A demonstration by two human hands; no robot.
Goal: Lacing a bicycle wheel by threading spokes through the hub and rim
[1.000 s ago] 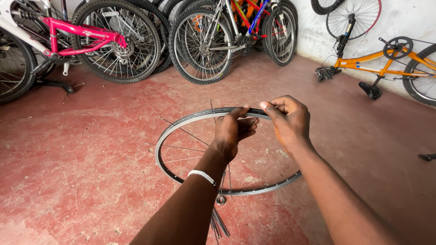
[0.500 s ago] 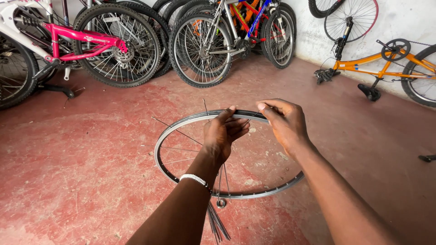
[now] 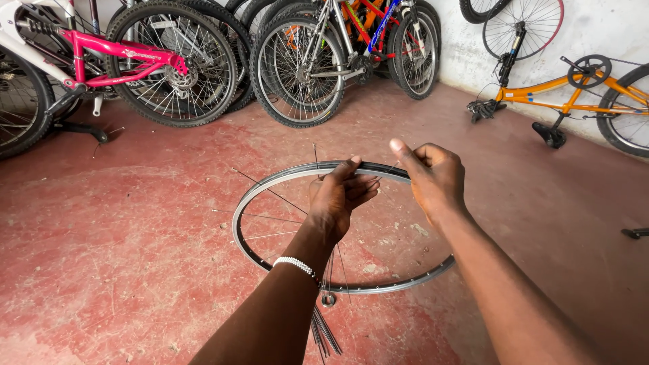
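A bare bicycle wheel rim (image 3: 270, 184), grey metal with no tyre, is held above the red floor. My left hand (image 3: 340, 196) grips its far edge, thumb over the top. A few thin spokes (image 3: 270, 192) cross its left part, and a small hub (image 3: 328, 299) hangs low by my left forearm. A bundle of loose spokes (image 3: 323, 332) sticks out below that forearm. My right hand (image 3: 433, 177) is at the rim's far right edge, fingers curled, pinching what looks like a thin spoke end.
A pink and white bicycle (image 3: 115, 64) stands at the back left. Several more bicycles (image 3: 338, 47) lean at the back middle. An orange bicycle (image 3: 574, 94) lies against the white wall on the right. A dark pedal-like part (image 3: 635, 233) sits at the right edge.
My left hand has shifted a little on the rim's far edge, and the right hand has closed in on the rim. The view has drifted slightly.
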